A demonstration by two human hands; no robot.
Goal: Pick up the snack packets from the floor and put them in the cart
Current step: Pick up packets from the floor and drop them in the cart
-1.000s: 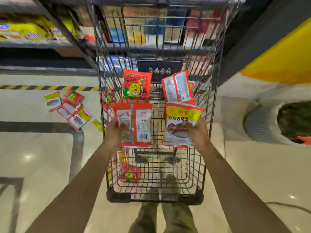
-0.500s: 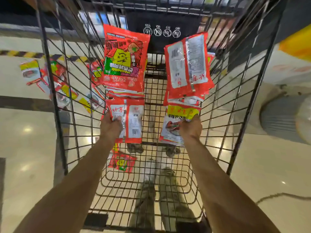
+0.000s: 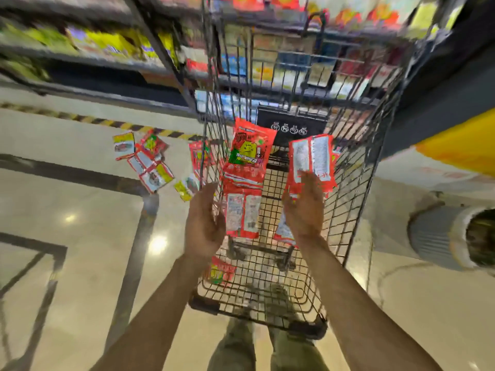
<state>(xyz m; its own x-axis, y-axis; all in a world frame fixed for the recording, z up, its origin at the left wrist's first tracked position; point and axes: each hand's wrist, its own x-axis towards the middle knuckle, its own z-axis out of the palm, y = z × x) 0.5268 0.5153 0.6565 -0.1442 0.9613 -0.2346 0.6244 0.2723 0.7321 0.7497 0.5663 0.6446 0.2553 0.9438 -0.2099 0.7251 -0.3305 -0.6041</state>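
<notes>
We hold both hands over the wire cart [image 3: 356, 199], palms facing each other, fingers straight and loosely spread, gripping nothing. Our left hand [image 3: 205, 223] is at the cart's left wall. Our right hand [image 3: 305, 207] overlaps the lower edge of a stack of red packets [image 3: 312, 156], and we cannot tell whether it touches them. Inside the cart, a red packet with a yellow-green label [image 3: 250, 152] tops another pile, and below it lies a red packet showing its white printed back [image 3: 242, 215]. A cluster of snack packets [image 3: 146, 164] lies on the glossy floor [image 3: 80, 210] left of the cart, with a yellow packet [image 3: 186, 187] just beside the cart wall. Blurred store shelves [image 3: 107, 49] stand behind.
</notes>
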